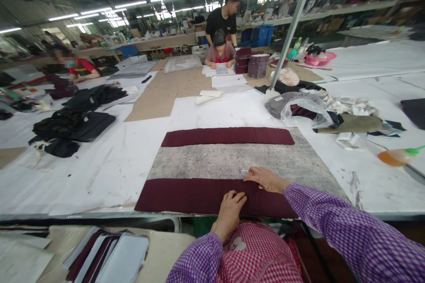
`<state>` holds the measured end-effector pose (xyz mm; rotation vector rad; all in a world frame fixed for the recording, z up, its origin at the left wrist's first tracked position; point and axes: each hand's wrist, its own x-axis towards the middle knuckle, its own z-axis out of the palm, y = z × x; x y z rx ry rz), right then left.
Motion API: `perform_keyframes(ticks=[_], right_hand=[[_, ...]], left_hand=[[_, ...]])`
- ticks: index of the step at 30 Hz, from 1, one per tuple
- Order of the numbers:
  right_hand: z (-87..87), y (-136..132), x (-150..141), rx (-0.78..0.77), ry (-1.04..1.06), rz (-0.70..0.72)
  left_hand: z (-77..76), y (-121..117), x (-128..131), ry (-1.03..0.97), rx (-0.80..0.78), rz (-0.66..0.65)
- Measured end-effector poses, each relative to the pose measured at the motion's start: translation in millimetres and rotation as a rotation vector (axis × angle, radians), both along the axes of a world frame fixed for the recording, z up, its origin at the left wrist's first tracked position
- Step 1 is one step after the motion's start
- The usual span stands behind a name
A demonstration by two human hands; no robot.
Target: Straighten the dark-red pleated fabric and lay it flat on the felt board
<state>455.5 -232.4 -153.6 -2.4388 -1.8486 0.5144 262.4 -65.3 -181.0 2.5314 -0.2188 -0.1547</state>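
Note:
A row of overlapped maroon fabric pieces point(186, 195) lies along the front edge of the table, on a scuffed grey board point(199, 161). My left hand point(231, 213) rests on this row near its middle, its fingers bent and lying on the cloth. At the row's far edge, my right hand point(267, 180) has thumb and fingers pinched together on a fabric piece. A second, narrower row of maroon fabric pieces point(229, 136) stretches across the far side of the board, apart from both hands.
Below the table edge at left, maroon and pale pieces point(122, 256) lie on a cream surface. Dark garments point(76, 119) are heaped at left. A metal pole point(294, 26), a plastic bag point(305, 108) and an orange bottle point(395, 157) stand or lie at right. Co-workers point(221, 51) are beyond.

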Motion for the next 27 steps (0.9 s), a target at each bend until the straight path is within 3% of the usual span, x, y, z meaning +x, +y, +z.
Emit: perform_keyframes(ticks=[5, 16, 22, 27], right_hand=[[0.8, 22, 9, -0.128, 0.009, 0.112], [9.8, 50, 7, -0.333, -0.092, 0.145], [17.7, 36, -1, -0.255, -0.124, 0.117], [7.2, 7, -3, -0.234, -0.060, -0.090]], left_hand=[[-1.4, 0, 1, 0.035, -0.025, 0.001], [-0.3, -9, 11, 0.119, 0.038, 0.016], [-5.0, -11, 21, 0.124, 0.082, 0.003], [3.9, -11, 5, 0.061, 0.041, 0.009]])
